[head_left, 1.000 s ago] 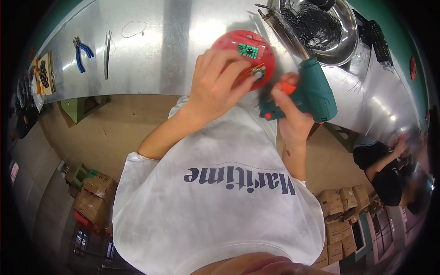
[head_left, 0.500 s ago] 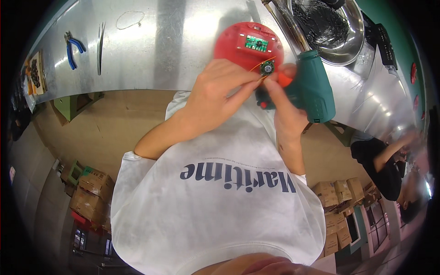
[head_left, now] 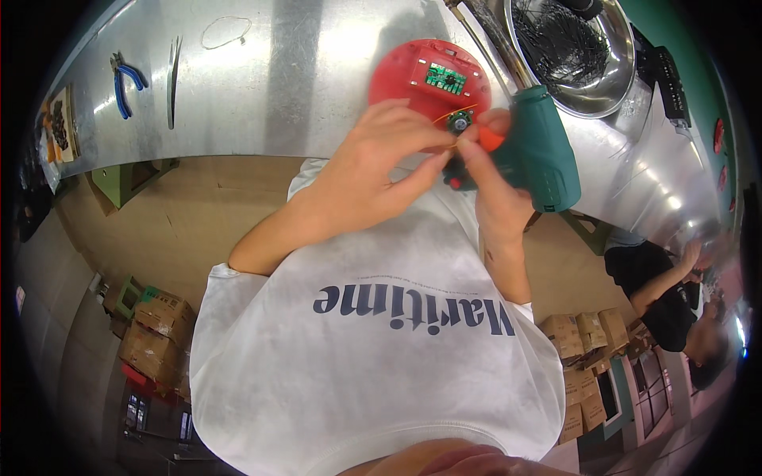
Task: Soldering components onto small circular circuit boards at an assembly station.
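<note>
A green cordless screwdriver point(head_left: 548, 151) with an orange-red trigger is in my right hand point(head_left: 496, 178), its long shaft pointing to the far side. The right thumb and forefinger also meet my left fingertips. My left hand point(head_left: 377, 163) is closed in a pinch on a thin orange wire point(head_left: 454, 146). Just beyond the fingertips is a small round black part point(head_left: 459, 121), speaker-like, with orange wire beside it. It lies over the near edge of a round red plastic housing point(head_left: 389, 75), which has a green circuit board point(head_left: 446, 78) in a rectangular recess.
A steel bowl point(head_left: 627, 79) of dark screw-like pieces stands at the far right. Blue-handled cutters point(head_left: 123, 87), tweezers point(head_left: 172, 87) and a loop of thin wire point(head_left: 225, 33) lie on the metal table point(head_left: 238, 119) at left. Another person point(head_left: 655, 297) works at the right.
My left fingers have shifted slightly and the small round part has moved a little left and away. The screwdriver has barely moved. The person at right has moved an arm.
</note>
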### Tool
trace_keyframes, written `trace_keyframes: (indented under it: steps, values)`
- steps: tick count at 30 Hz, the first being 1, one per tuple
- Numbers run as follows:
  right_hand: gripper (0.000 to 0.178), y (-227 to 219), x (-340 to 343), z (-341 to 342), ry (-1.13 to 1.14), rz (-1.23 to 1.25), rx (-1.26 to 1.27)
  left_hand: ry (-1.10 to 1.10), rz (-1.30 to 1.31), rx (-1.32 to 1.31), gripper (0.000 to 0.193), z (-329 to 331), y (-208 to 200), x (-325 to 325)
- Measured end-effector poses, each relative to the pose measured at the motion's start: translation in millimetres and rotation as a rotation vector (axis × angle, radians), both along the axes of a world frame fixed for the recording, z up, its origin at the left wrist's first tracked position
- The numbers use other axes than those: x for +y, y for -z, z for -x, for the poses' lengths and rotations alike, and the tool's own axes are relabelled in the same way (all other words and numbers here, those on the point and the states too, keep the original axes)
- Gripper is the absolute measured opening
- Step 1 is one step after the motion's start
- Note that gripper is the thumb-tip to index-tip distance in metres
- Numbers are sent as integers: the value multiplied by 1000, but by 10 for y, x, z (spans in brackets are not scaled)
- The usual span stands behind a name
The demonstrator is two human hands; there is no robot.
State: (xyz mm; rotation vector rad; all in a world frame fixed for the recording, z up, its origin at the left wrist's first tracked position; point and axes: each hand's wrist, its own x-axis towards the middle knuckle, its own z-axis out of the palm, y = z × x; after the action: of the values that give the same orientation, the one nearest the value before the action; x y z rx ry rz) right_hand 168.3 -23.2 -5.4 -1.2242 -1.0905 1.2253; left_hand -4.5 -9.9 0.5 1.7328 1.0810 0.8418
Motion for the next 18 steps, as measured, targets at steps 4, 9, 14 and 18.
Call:
trace_keyframes:
  steps: [4,9,14,18]
  values:
    - [41,23,-4,-67,-12,84,152,8,-43,64,15,-95,-36,15]
    - [42,47,-10,-94,-34,99,232,-30,-134,63,11,-104,23,-7]
    - [34,-4,-7,-70,9,219,385,-49,-80,55,10,-102,18,-16]
    - [30,-30,25,-24,26,288,426,-45,-90,59,10,-69,16,0]
